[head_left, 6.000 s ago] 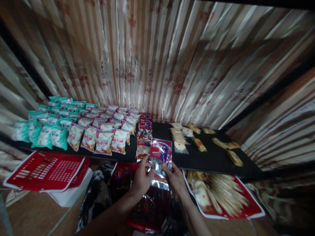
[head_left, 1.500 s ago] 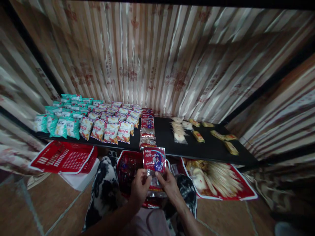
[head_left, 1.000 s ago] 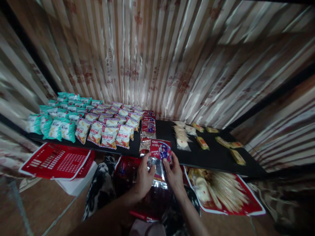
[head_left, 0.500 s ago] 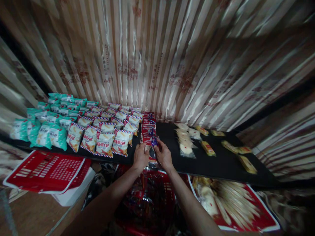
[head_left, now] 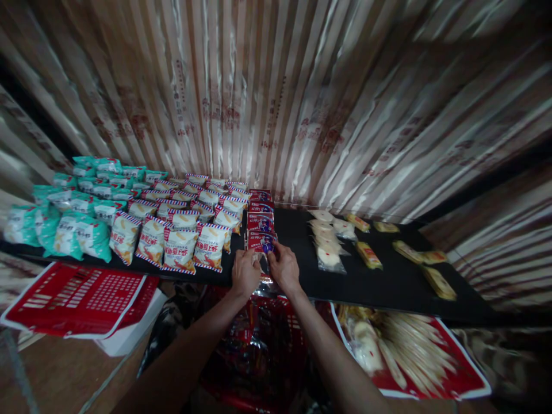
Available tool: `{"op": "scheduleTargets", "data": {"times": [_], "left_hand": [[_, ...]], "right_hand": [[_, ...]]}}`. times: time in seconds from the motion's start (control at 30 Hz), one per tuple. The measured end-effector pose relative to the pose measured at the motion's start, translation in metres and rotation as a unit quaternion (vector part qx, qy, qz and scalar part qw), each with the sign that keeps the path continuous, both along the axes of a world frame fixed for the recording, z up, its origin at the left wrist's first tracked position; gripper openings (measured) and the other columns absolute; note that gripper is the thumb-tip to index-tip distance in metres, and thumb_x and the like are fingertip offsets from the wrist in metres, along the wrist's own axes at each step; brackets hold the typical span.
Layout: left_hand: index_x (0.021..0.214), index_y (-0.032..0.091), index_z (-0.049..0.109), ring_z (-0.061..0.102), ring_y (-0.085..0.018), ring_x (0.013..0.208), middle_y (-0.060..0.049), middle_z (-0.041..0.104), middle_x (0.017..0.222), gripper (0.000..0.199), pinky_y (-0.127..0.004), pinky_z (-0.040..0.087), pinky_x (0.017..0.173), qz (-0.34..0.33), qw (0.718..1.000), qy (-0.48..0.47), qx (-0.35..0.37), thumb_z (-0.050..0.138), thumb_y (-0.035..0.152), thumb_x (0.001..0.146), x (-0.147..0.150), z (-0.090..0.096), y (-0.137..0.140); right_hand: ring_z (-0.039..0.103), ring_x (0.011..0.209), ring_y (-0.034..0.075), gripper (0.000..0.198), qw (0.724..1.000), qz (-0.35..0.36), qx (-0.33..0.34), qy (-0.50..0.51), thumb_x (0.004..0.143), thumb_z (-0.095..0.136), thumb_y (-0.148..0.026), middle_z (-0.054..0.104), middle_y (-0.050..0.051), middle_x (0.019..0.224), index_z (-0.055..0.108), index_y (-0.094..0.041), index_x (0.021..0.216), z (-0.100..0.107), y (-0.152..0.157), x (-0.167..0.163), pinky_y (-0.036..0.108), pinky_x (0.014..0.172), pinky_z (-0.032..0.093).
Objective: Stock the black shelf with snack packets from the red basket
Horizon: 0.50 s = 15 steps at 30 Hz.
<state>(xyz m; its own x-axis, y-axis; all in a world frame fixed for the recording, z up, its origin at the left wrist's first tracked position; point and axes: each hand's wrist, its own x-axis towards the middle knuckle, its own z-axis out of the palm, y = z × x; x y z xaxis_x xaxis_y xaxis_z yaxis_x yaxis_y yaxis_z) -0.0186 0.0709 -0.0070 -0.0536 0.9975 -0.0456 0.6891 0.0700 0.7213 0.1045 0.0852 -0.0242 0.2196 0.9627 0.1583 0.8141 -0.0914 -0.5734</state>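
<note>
A flat red and purple snack packet (head_left: 261, 240) lies at the near end of a column of like packets (head_left: 260, 222) on the black table (head_left: 297, 241). Along its left side my left hand (head_left: 246, 271) is closed on the edge, thumb on top. My right hand (head_left: 283, 265) pinches its right side near the purple print. The fingertips under the packet are hidden. Just left of the column stand several white shrimp chip bags (head_left: 179, 248) with striped edges.
Teal snack bags (head_left: 92, 236) fill the table's left end. Round white packs (head_left: 328, 256) and yellow packs (head_left: 368, 255) lie to the right. Below are a dark red bag of packets (head_left: 254, 345), a red bag with long pale packs (head_left: 414, 351) and another red bag (head_left: 77, 299).
The packet now lies flatter, in line with the column behind it. Both hands remain at its sides, and the whole view has shifted slightly.
</note>
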Motion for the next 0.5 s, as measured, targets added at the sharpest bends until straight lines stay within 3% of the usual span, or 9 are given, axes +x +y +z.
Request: {"op": "scheduleTargets", "data": {"times": [0.5], "left_hand": [[0.113, 0.019, 0.056, 0.054, -0.019, 0.101, -0.008, 0.056, 0.107, 0.031, -0.027, 0.045, 0.084, -0.005, 0.995, 0.102, -0.020, 0.044, 0.022, 0.084, 0.000, 0.007, 0.001]], "right_hand": [[0.050, 0.098, 0.022, 0.039, 0.999, 0.005, 0.026, -0.034, 0.084, 0.043, -0.029, 0.060, 0.011, 0.106, 0.057, -0.016, 0.118, -0.008, 0.003, -0.003, 0.033, 0.086, 0.040]]}}
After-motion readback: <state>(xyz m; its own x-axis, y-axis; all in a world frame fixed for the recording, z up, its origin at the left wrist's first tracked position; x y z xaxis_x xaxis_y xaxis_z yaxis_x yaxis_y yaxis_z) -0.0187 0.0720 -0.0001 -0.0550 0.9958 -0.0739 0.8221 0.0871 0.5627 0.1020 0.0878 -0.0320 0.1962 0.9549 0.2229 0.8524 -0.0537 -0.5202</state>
